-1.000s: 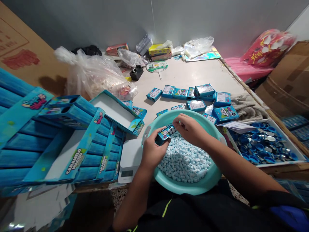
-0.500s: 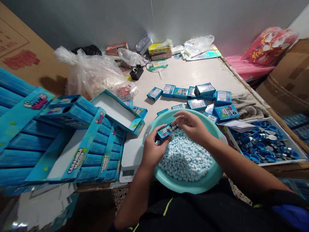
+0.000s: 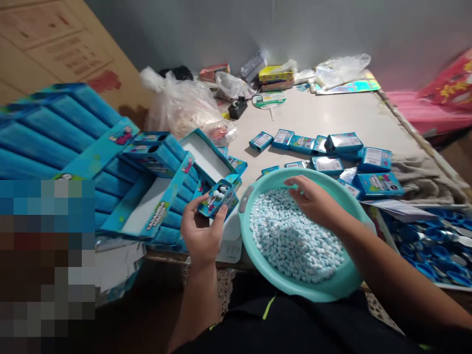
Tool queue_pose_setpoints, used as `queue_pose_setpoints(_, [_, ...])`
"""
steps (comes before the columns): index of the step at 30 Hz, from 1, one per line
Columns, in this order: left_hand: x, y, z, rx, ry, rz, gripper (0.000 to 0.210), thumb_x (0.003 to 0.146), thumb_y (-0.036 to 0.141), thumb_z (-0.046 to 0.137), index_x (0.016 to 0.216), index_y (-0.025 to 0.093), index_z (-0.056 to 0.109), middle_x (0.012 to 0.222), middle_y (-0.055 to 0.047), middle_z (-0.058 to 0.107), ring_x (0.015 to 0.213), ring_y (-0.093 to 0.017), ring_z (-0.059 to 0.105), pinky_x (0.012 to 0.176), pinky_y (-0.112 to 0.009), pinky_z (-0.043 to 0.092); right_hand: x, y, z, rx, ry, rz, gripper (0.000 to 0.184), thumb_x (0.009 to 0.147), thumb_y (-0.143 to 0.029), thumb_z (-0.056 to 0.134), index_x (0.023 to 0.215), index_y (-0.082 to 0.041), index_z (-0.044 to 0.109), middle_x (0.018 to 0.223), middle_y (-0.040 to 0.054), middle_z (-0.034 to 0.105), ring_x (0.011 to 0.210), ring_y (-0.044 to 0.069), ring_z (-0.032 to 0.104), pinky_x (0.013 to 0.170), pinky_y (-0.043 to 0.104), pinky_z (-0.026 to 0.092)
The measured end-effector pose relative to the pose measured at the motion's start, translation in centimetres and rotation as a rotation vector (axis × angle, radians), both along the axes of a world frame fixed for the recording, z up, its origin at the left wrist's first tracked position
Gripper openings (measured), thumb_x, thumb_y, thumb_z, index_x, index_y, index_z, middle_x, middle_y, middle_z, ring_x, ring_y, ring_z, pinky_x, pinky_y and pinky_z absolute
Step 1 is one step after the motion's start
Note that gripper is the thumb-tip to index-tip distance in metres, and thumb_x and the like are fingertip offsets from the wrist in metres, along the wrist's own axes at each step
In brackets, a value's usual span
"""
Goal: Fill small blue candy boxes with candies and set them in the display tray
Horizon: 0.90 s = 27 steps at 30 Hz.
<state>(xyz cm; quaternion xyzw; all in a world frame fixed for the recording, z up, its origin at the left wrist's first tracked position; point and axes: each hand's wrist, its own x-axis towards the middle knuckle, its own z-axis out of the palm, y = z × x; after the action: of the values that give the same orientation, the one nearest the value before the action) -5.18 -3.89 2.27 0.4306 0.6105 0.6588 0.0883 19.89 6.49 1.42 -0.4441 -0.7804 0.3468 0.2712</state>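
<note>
Tin (image 3: 220, 200) (one) clamped by left hand (image 3: 202, 233); right hand (image 3: 311, 199), grip impossible to tell, above one basin (image 3: 313, 291).

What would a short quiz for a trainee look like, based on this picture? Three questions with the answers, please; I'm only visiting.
1. Multiple choice: What does the left hand hold?
A) a hand fan
B) a small blue box
C) a grey cloth

2. True or false: The right hand is over the green tub.

3. Short answer: What lies inside the tub, in a heap?

Key:
1. B
2. True
3. Small white and pale blue pieces
</note>
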Motion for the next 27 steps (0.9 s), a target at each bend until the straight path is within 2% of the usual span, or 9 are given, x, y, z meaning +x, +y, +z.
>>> queue_pose_setpoints(4, [-3.2,-1.6,-2.5,-0.129,0.155,0.140,0.025,0.076,0.033,0.081,0.089,0.018,0.065,0.099,-0.005,0.073,0.095,-0.021,0.072,0.086,-0.034,0.060,0.0,-0.9,0.2,-0.042,-0.276,0.166,0.032,0.103,-0.032,0.045,0.127,-0.023,0.064,0.130,0.0117,0.066,0.106,0.028,0.067,0.086,0.041,0.054])
queue_pose_setpoints(8, [-4.1,-2.5,-4.8,-0.330,0.267,0.062,0.022,0.081,0.036,0.075,0.089,0.020,0.062,0.111,-0.009,0.074,0.107,-0.025,0.071,0.095,-0.039,0.058,0.0,-1.4,0.2,-0.060,-0.470,0.298,0.034,0.104,-0.034,0.046,0.130,-0.022,0.064,0.134,0.0123,0.065,0.106,0.029,0.069,0.088,0.041,0.054])
queue_pose_setpoints(10, [-4.1,-2.9,-4.9,-0.357,0.364,0.017,0.018,0.086,0.035,0.072,0.093,0.021,0.063,0.121,-0.011,0.072,0.116,-0.026,0.068,0.102,-0.042,0.056,0.1,-1.3,0.1,-0.060,-0.525,0.336,0.036,0.105,-0.034,0.045,0.133,-0.022,0.062,0.136,0.0126,0.064,0.108,0.029,0.069,0.088,0.040,0.054])
queue_pose_setpoints(13, [-3.9,-3.2,-4.2,-0.333,0.529,0.023,0.017,0.090,0.034,0.069,0.102,0.021,0.068,0.133,-0.013,0.066,0.128,-0.028,0.062,0.112,-0.047,0.050,0.4,-1.2,-0.2,-0.055,-0.562,0.356,0.039,0.105,-0.036,0.043,0.137,-0.021,0.060,0.138,0.0133,0.063,0.110,0.030,0.068,0.090,0.041,0.054])
queue_pose_setpoints(17, [-3.8,-3.3,-3.4,-0.327,0.613,0.048,0.023,0.091,0.033,0.070,0.111,0.020,0.069,0.134,-0.015,0.064,0.128,-0.029,0.062,0.110,-0.047,0.052,0.5,-1.2,-0.4,-0.056,-0.572,0.385,0.041,0.106,-0.038,0.041,0.136,-0.021,0.063,0.136,0.0134,0.064,0.110,0.031,0.067,0.091,0.044,0.054])
queue_pose_setpoints(19, [-3.7,-3.5,-3.3,-0.249,0.657,0.080,0.026,0.090,0.029,0.072,0.114,0.019,0.068,0.131,-0.015,0.065,0.125,-0.029,0.063,0.107,-0.047,0.054,0.5,-1.2,-0.3,-0.057,-0.572,0.397,0.041,0.106,-0.038,0.040,0.135,-0.021,0.063,0.135,0.0134,0.064,0.110,0.031,0.066,0.092,0.045,0.054])
queue_pose_setpoints(23, [-2.4,-4.6,-2.9,0.146,0.795,0.136,0.030,0.084,0.009,0.072,0.111,0.020,0.064,0.115,-0.011,0.070,0.109,-0.023,0.069,0.095,-0.040,0.058,0.7,-1.2,-0.4,-0.073,-0.590,0.406,0.041,0.106,-0.038,0.041,0.135,-0.022,0.064,0.135,0.0132,0.064,0.112,0.032,0.067,0.092,0.045,0.054])
queue_pose_setpoints(25, [-0.5,-5.2,-2.3,0.278,0.796,0.032,0.031,0.081,0.004,0.070,0.106,0.022,0.062,0.105,-0.006,0.070,0.099,-0.019,0.070,0.088,-0.036,0.059,0.9,-1.2,-0.9,-0.061,-0.593,0.429,0.040,0.105,-0.039,0.043,0.134,-0.021,0.064,0.135,0.0137,0.064,0.112,0.032,0.067,0.094,0.046,0.054])
queue_pose_setpoints(27, [2.4,-5.4,-1.6,0.301,0.705,-0.181,0.027,0.083,0.006,0.067,0.103,0.023,0.061,0.097,-0.003,0.069,0.091,-0.017,0.068,0.084,-0.034,0.059,0.9,-1.3,-1.7,-0.037,-0.587,0.471,0.041,0.103,-0.040,0.047,0.135,-0.019,0.064,0.134,0.0154,0.063,0.113,0.032,0.066,0.098,0.047,0.053])
